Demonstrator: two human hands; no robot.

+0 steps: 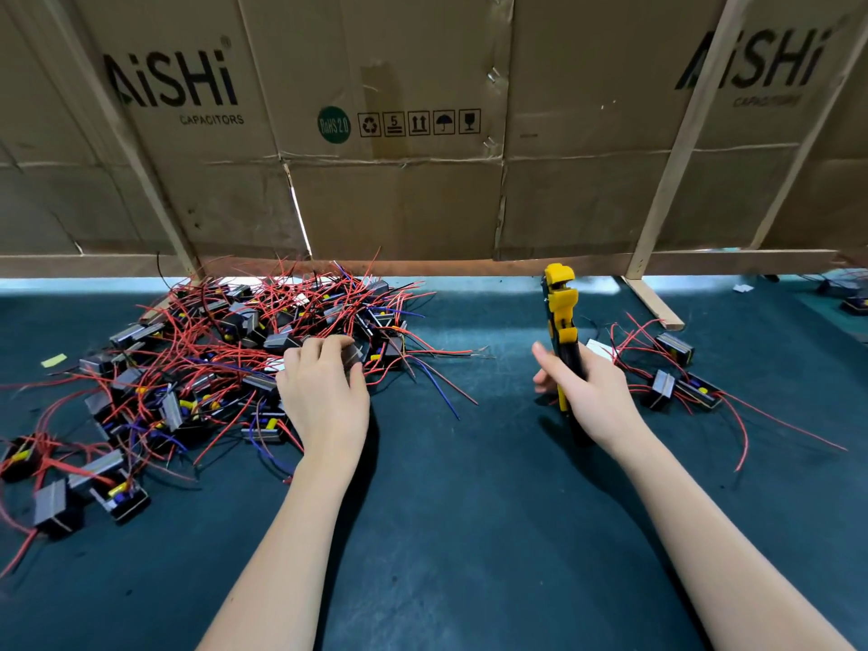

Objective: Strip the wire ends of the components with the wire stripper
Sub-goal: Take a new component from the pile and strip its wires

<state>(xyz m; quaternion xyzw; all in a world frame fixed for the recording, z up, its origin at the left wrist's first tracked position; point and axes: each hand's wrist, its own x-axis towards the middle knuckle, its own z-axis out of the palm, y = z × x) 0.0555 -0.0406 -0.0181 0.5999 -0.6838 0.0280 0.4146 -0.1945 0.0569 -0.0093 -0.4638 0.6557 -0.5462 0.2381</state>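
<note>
Pinching one dark blocky component (350, 354) at the near edge of the heap, the left hand (324, 392) curls its fingertips round it; lifting it straight up should, I judge, free its leads from the tangle without dragging neighbours along. The right hand (587, 392) is wrapped round the black handles of the yellow wire stripper (560, 317), head pointing up, thumb loose; whether the jaws gape is hard to tell. Unstripped components (197, 359) lie piled at left: boxy bodies with grey ribbed metal, yellow parts, thin springy red and blue wires. A few components (676, 373) sit apart at right on the dark teal mat (469, 509), before corrugated cardboard (399, 180).
</note>
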